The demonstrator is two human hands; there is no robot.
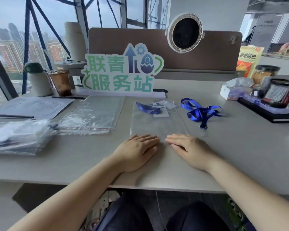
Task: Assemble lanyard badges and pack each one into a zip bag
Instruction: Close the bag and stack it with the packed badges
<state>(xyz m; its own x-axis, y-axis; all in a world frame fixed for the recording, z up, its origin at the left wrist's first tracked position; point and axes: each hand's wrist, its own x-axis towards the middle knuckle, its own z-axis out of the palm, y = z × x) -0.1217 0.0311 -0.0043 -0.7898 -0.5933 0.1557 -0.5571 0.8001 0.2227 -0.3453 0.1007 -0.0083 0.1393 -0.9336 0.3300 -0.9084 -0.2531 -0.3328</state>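
Both hands lay flat on the near edge of the zip bag (157, 124), palms down. Left hand (137, 152) had its fingers straight and pressed together. Right hand (188, 149) was the same, and the tips of the two hands nearly met over the bag's mouth. Neither hand was pinching or curling round anything.

Left of the bag, at about the hands' level, sat a pile of packed bags (18, 135). The zip bag itself lay flat on the desk (240, 147), its long side running away from the person. Just left of it was a stack of empty bags (90, 114). Right of it, apart, lay a loose blue lanyard (202, 111) with its clip toward the near side. Inside the bag, at its far end, was the assembled lanyard badge (150, 109). Beyond the bag stood a cut-out sign (122, 72).

Step, as I judge it: sealing this bag, flattening it and pressing the zip strip. I could not tell whether the strip was fully closed. The next move likely calls for running fingertips along the whole seam, then shifting the bag to the packed pile and picking up the loose lanyard.
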